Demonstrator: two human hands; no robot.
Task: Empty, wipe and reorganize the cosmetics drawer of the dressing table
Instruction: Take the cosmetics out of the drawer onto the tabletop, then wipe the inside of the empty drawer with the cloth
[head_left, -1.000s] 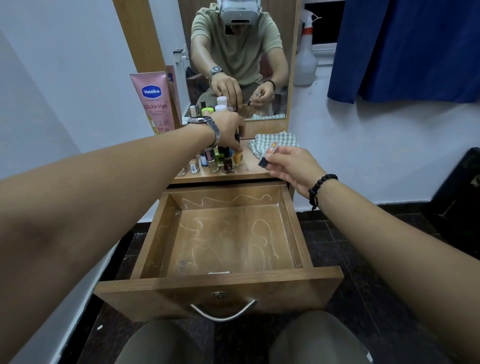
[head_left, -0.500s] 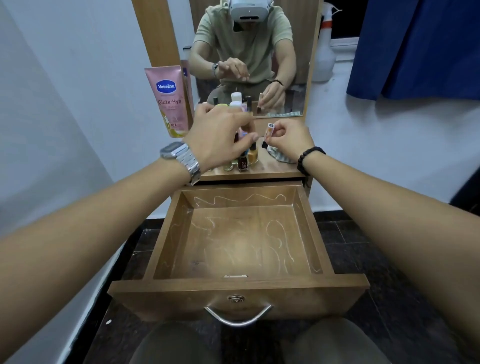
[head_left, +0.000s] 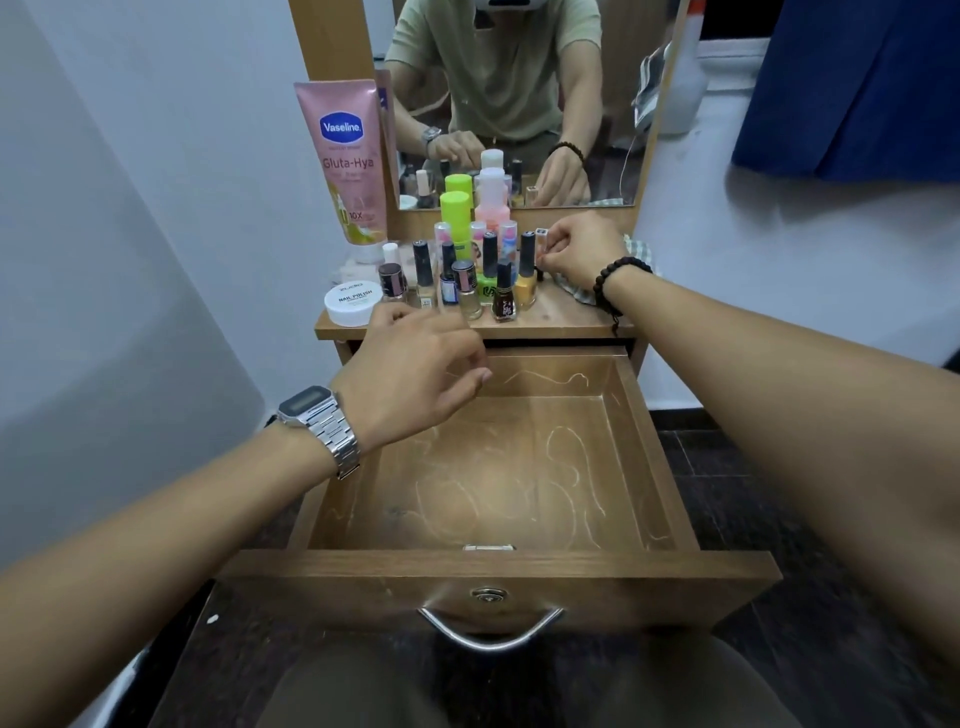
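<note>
Pale bluish-white walls meet a dark tiled floor. A wood-framed mirror stands against the back wall. A dark blue curtain hangs at upper right.

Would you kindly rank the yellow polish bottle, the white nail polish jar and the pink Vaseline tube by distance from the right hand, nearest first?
From the right hand:
1. Yellow polish bottle, just to its left.
2. White nail polish jar, front left of the tabletop.
3. Pink Vaseline tube, back left, upright.
</note>
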